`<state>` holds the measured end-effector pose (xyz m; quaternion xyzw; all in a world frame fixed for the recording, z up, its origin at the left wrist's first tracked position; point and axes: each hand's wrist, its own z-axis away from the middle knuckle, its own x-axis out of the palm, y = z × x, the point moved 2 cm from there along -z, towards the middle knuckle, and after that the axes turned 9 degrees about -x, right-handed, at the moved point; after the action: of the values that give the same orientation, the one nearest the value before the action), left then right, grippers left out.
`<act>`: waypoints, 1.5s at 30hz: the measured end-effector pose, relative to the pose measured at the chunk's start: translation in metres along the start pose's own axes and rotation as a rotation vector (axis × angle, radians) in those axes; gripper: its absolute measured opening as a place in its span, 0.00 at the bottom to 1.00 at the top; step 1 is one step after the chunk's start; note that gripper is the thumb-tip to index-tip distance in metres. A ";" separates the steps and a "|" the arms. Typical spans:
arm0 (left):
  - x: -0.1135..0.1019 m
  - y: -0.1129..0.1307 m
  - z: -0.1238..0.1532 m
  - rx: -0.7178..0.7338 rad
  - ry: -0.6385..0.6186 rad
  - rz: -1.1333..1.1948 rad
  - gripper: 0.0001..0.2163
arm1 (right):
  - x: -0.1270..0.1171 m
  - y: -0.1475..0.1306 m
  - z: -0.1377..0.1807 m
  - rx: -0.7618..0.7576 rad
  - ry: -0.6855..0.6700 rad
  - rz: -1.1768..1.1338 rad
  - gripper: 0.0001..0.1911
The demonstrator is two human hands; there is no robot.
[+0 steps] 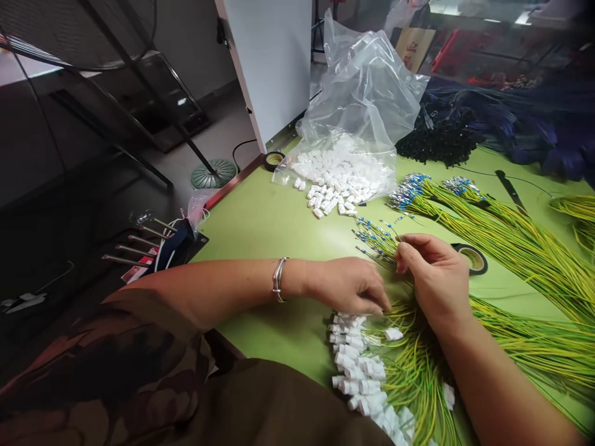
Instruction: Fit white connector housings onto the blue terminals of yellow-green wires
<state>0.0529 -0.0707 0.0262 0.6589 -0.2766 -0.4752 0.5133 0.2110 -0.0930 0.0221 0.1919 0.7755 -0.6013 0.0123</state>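
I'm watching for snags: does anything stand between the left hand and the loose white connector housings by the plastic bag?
Nothing visible blocks the left hand from the loose white connector housings; blue-marked wire ends lie along the right side of that path.

On the tabletop (232,238), from the left hand (346,285): connector housings (331,199) at 12 o'clock, partly in a plastic bag (367,93) — one tape roll (273,161) at 11, a crimped wire bundle (469,224) at 2, the right hand (439,275) and another tape roll (483,266) at 3, housing-fitted wires (418,365) at 5.
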 end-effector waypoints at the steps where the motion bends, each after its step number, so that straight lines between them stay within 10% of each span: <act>1: 0.000 0.004 0.001 0.043 -0.005 -0.031 0.06 | 0.001 -0.002 0.002 -0.015 -0.006 0.034 0.08; 9: -0.072 -0.024 0.003 -0.166 0.873 -0.598 0.07 | 0.004 -0.016 0.005 -0.124 0.062 0.271 0.05; 24: -0.077 -0.044 -0.003 -0.097 0.687 -0.931 0.09 | 0.005 0.003 0.001 0.011 -0.045 0.141 0.09; 29: -0.087 -0.035 0.003 -0.223 0.905 -0.340 0.09 | 0.003 0.008 0.001 0.026 -0.030 0.102 0.08; 35: -0.053 -0.026 -0.001 -0.393 0.494 0.732 0.10 | 0.000 0.008 0.002 0.025 -0.002 0.026 0.07; 45: -0.036 -0.024 -0.004 -0.458 0.337 1.004 0.08 | 0.005 -0.010 0.005 -0.051 -0.040 0.197 0.08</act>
<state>0.0391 -0.0302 0.0158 0.3856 -0.3597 -0.1098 0.8426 0.2017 -0.0987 0.0289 0.2548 0.7674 -0.5811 0.0915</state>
